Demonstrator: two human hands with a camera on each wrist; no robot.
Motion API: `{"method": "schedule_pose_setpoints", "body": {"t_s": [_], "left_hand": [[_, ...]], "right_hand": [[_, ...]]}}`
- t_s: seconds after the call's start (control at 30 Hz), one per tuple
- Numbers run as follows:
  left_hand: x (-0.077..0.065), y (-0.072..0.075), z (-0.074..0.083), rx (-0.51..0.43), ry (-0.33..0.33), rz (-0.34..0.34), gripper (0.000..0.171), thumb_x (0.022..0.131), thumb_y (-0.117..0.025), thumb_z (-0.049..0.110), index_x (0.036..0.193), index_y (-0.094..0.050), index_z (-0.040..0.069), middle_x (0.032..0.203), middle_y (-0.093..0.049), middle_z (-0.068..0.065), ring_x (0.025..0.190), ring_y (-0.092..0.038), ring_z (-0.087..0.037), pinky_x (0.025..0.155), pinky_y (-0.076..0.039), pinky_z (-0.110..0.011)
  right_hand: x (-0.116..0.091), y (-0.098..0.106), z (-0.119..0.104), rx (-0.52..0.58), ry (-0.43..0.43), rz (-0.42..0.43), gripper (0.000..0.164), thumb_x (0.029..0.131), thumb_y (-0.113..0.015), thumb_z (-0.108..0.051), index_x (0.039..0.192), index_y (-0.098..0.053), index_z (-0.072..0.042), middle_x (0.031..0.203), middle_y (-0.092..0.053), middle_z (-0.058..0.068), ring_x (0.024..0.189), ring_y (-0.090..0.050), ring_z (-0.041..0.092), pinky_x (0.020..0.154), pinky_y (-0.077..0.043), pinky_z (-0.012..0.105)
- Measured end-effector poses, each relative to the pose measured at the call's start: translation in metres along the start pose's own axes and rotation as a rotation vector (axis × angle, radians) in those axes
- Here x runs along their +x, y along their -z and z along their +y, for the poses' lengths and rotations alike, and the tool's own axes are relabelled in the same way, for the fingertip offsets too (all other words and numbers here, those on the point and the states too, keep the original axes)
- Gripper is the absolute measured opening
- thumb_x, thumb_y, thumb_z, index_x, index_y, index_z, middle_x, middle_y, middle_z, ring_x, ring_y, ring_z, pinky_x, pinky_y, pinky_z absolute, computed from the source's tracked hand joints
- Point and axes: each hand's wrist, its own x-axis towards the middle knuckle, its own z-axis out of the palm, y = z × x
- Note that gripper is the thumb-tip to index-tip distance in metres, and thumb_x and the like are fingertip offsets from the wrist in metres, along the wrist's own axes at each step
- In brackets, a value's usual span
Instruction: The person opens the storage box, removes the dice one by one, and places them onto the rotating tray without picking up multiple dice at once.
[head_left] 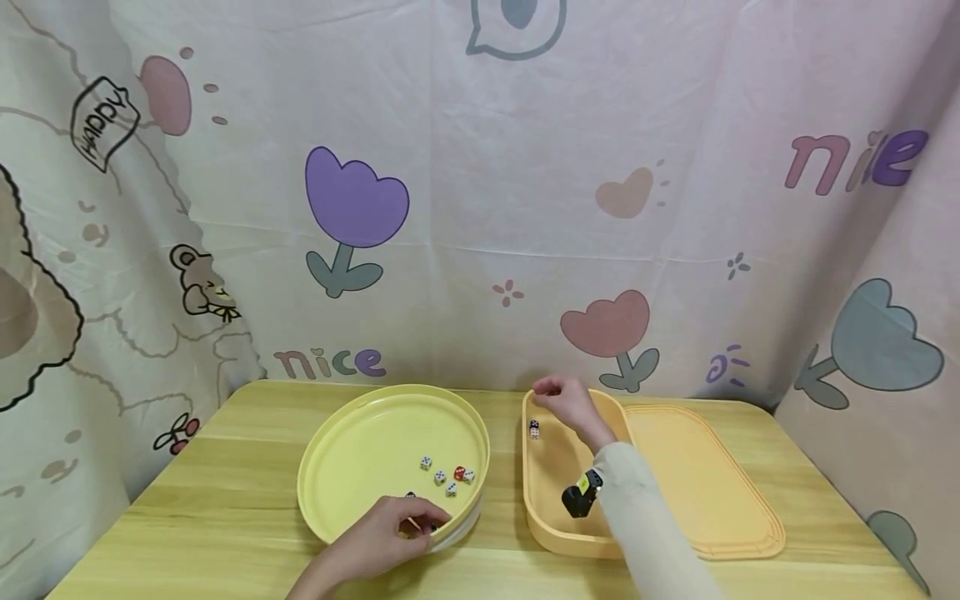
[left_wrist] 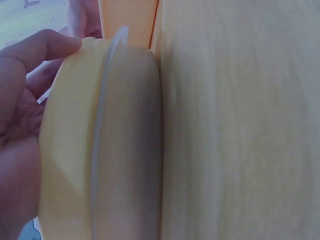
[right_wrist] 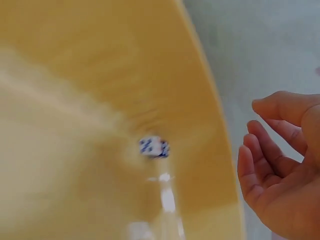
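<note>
My left hand [head_left: 390,533] bends over the near right rim of a round yellow tray [head_left: 352,433]. In the left wrist view a fingertip [left_wrist: 75,46] touches the tray's rim, with other fingers behind it. A small dark thing, perhaps a die, shows beside these fingers; whether they pinch it is hidden. Several dice lie in the tray, among them a red die [head_left: 459,472] and a white die [head_left: 426,462]. My right hand [head_left: 572,407] hovers over the far end of an orange box [head_left: 528,500], fingers loosely bent and holding nothing. Inside, a white die [right_wrist: 150,146] sits against a dark blue die [right_wrist: 164,148].
An orange lid [head_left: 705,483] lies flat to the right of the box. All stand on a wooden table [head_left: 225,500]. A patterned curtain [head_left: 465,183] hangs close behind the table's back edge. A black wrist camera [head_left: 581,495] is strapped to my right wrist.
</note>
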Motion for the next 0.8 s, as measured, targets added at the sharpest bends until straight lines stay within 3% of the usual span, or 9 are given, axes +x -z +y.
{"method": "schedule_pose_setpoints", "body": {"t_s": [0.23,0.47,0.8], "left_hand": [[-0.001,0.0,0.0,-0.009,0.004,-0.001,0.018,0.088,-0.064,0.004,0.105,-0.071,0.003,0.091,-0.064,0.008,0.082,-0.056,-0.003,0.072,-0.053,-0.024],[0.0,0.0,0.002,-0.012,0.019,-0.007,0.018,0.089,-0.065,0.005,0.106,-0.071,0.004,0.092,-0.064,0.008,0.083,-0.056,-0.003,0.073,-0.052,-0.025],[0.0,0.0,0.002,-0.004,0.033,-0.004,0.018,0.088,-0.065,0.005,0.105,-0.071,0.005,0.091,-0.063,0.009,0.083,-0.056,-0.004,0.074,-0.052,-0.025]], "right_hand": [[-0.001,-0.006,0.024,-0.043,-0.116,-0.056,0.011,0.082,-0.067,0.005,0.092,-0.07,0.006,0.087,-0.067,0.009,0.079,-0.057,0.017,0.069,-0.048,0.027],[-0.004,-0.006,0.044,0.007,-0.124,-0.17,0.015,0.079,-0.063,0.01,0.093,-0.069,0.009,0.086,-0.068,0.011,0.069,-0.051,0.014,0.06,-0.042,0.023],[-0.005,-0.01,0.05,0.008,-0.143,-0.22,0.018,0.075,-0.067,0.011,0.092,-0.071,0.007,0.088,-0.069,0.009,0.08,-0.057,0.013,0.073,-0.045,0.025]]}}
